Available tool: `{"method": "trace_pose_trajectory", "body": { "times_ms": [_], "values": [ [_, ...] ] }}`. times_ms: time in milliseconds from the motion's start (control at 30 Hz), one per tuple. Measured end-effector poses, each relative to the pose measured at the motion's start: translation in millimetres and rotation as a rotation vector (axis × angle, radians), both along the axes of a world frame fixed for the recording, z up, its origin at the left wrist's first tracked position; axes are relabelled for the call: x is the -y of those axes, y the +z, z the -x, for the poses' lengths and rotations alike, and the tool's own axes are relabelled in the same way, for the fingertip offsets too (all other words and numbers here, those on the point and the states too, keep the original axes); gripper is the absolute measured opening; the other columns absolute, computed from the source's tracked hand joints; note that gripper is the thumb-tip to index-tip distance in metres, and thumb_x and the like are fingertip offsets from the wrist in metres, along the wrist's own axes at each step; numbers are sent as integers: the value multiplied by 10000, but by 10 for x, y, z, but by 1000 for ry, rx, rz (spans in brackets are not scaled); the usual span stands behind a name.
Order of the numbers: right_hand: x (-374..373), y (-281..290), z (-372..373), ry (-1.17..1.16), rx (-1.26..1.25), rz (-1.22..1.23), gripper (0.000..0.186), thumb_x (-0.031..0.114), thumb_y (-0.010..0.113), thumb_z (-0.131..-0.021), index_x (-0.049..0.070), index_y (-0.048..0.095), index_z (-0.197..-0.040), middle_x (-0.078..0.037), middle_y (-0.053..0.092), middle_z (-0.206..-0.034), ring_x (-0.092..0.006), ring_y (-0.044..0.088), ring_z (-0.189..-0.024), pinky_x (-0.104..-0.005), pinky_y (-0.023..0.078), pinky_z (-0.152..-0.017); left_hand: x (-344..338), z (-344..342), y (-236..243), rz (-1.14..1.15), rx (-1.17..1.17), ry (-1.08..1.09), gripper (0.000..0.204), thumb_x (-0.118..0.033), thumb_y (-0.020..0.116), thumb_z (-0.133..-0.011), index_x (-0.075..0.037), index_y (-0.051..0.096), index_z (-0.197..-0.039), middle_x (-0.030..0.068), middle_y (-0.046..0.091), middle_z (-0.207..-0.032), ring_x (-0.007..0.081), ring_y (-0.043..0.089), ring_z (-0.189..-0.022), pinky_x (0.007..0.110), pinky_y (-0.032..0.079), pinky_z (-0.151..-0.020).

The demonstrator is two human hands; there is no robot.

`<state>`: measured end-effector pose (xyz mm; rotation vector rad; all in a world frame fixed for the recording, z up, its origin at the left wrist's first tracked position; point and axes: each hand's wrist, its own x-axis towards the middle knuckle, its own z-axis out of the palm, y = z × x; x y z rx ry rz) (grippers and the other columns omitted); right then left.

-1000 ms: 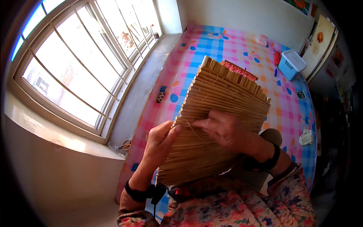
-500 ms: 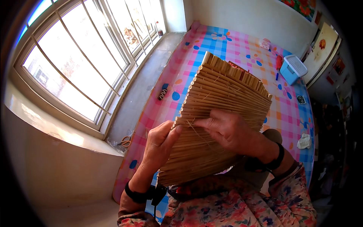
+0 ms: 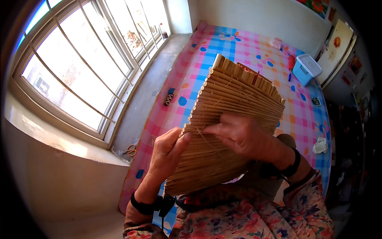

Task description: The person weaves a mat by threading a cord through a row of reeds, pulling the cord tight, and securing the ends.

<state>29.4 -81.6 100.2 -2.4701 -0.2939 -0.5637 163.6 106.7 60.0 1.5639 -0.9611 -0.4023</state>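
Note:
A mat of thin tan reed stalks [image 3: 234, 99], bound in rows with thread, stands tilted in front of my body. My left hand [image 3: 165, 151] is closed on its left edge, thumb lying on the near face and the other fingers out of sight behind. On that face my right hand [image 3: 246, 135] is closed in a pinch, its fingertips at some loose tan thread [image 3: 202, 133] near the left edge. Strands of it stick out beside the fingertips and trail down over the stalks. Part of the pinch is hidden by the hand itself.
A checked bed cover [image 3: 187, 71] spreads beneath and beyond the mat. Scissors [image 3: 131, 150] lie by the grey window ledge [image 3: 145, 79], and a black-and-white coil [image 3: 169, 97] lies nearby. To the right are a blue lidded box [image 3: 305, 71] and a crumpled white cloth [image 3: 320, 145].
The view has shifted slightly, so the bed and window sit a little differently. Both hands keep their places on the mat, with hardly any movement of the right fingers.

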Motion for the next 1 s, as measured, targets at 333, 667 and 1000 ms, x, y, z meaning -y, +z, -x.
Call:
{"method": "trace_pose_trajectory", "body": {
  "times_ms": [333, 667, 1000],
  "values": [
    [20, 3, 35, 21, -2, -8, 214, 79, 604, -863, 56, 656, -1070, -129, 553, -808, -331, 599, -750, -411, 495, -646, 9, 31, 15, 7, 14, -4, 223, -145, 590, -957, 51, 549, -860, 75, 432, -682, 118, 374, -641, 296, 365, -559],
    [-42, 114, 104, -12, -37, 0, 197, 75, 583, -870, 47, 656, -1051, -140, 563, -809, -335, 605, -764, -413, 501, -657, 11, 113, 132, -79, 197, 35, 168, -123, 622, -914, 38, 580, -892, 118, 520, -707, 210, 503, -630, 314, 424, -593],
    [118, 115, 838, -259, -234, 40, 246, 44, 590, -842, 36, 637, -1083, -159, 581, -864, -352, 609, -787, -407, 518, -670, 574, 700, -36, -90, 854, 110, 218, -186, 722, -815, -36, 629, -942, 72, 560, -709, 241, 600, -621, 366, 472, -520]
  ]
}}
